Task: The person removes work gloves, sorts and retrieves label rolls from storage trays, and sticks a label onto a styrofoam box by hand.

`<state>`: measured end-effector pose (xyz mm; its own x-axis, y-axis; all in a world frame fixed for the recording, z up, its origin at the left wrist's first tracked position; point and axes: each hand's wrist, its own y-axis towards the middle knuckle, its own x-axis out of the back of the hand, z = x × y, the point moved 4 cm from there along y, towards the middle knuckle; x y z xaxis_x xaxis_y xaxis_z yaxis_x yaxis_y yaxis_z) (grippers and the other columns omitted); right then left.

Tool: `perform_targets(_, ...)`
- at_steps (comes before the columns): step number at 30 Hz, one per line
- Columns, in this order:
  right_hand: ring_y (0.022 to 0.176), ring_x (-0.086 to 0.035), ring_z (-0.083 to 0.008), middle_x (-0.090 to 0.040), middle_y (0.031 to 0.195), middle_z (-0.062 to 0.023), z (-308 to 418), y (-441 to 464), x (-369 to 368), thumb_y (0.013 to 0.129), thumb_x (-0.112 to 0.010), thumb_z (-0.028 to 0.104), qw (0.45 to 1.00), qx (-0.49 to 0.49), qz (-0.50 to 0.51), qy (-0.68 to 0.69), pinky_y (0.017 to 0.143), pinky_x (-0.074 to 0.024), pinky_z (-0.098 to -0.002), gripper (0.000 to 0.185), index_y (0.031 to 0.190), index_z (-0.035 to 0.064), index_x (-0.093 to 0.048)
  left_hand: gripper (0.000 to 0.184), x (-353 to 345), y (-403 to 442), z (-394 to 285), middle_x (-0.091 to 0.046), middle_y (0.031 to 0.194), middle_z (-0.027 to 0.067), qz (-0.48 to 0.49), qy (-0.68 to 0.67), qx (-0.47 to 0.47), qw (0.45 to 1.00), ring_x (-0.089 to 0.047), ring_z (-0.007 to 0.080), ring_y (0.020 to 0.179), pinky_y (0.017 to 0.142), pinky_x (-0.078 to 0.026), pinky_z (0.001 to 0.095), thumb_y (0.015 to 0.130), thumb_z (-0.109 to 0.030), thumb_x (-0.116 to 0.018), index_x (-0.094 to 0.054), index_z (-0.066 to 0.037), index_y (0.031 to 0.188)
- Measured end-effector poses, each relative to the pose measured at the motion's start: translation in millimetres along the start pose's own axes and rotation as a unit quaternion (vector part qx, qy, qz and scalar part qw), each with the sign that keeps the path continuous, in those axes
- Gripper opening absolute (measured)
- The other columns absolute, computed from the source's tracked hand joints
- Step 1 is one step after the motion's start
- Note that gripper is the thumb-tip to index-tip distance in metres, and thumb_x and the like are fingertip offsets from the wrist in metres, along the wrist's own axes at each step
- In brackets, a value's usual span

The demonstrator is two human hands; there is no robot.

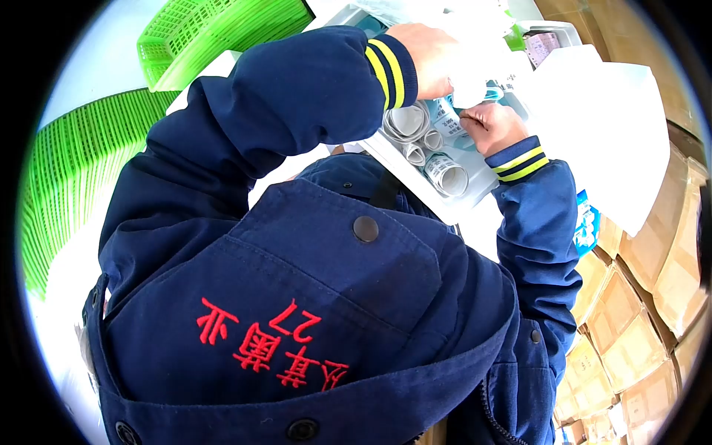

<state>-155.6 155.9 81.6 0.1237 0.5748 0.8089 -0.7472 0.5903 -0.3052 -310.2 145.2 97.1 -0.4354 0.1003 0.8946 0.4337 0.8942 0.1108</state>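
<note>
A white plastic bin [415, 174] holds several rolls of white printed film. One large roll [448, 176] lies near the bin's front corner, and another wide roll [406, 122] is to its left beside smaller ones. My left hand [430, 58] reaches over the far side of the bin, its back toward me; glare washes out its fingers. Lower and to the right, my right hand [492, 127] is closed in a pinch above the rolls, beside a blue-and-white printed piece [447, 115]. What it pinches, if anything, cannot be made out.
Stacked green plastic baskets [96, 170] stand at the left, with more green baskets [215, 33] behind. A large white sheet [608, 133] spreads to the right, near a blue packet [586, 224]. Cardboard boxes [630, 319] are piled along the right side.
</note>
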Motion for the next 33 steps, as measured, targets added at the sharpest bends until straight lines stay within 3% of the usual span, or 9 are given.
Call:
perform_targets(29, 0.070, -0.060, -0.0295, -0.062, 0.077, -0.0171, 0.2, -1.1, -0.7, 0.076, -0.056, 0.009, 1.000, -0.001, 0.003, -0.006, 0.064, -0.0471, -0.0327, 0.014, 0.084, 0.0001, -0.064, 0.035, 4.8, 0.5, -4.1, -0.060, 0.098, 0.0143, 0.017, 0.020, 0.027, 0.999, -0.056, 0.0304, 0.090, 0.081, -0.046, 0.0376, 0.073, -0.017, -0.058, -0.054, -0.004, 0.105)
perform_targets(33, 0.073, -0.059, -0.0326, -0.061, 0.076, -0.0156, 5.6, -5.1, 2.0, 0.075, -0.055, 0.014, 0.999, 0.020, 0.001, 0.027, 0.065, -0.0473, -0.0380, 0.013, 0.078, 0.0050, -0.064, 0.034, 0.8, 2.8, -1.4, -0.060, 0.097, 0.0145, 0.004, 0.017, 0.013, 1.000, -0.057, 0.0303, 0.089, 0.081, -0.046, 0.0375, 0.073, -0.017, -0.058, -0.054, -0.004, 0.104)
